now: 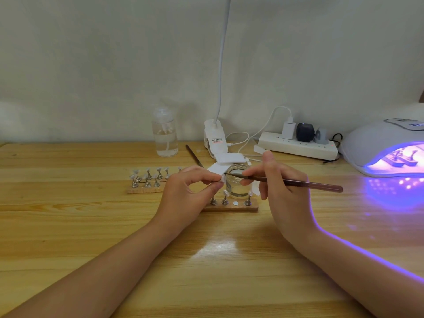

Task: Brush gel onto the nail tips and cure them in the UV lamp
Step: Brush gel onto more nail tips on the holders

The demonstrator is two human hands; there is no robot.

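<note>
My left hand (190, 191) pinches a small nail tip (223, 178) on its stand, lifted above the near wooden holder strip (231, 207). My right hand (282, 187) grips a thin brown brush (298, 183), whose tip touches the nail tip. Three stands with tips remain on the near strip, with one bare magnet spot between them. A second wooden strip (146, 183) to the left carries several nail tips on stands. The white UV lamp (376, 143) at the right glows violet, with a strip of stands inside (401, 160).
A small glass jar (237, 182) stands just behind my hands, with white pads (229, 158) behind it. A clear pump bottle (165, 134), a clip lamp base (214, 141), a second brush (193, 154) and a power strip (298, 146) with cables line the back of the wooden table (68, 226).
</note>
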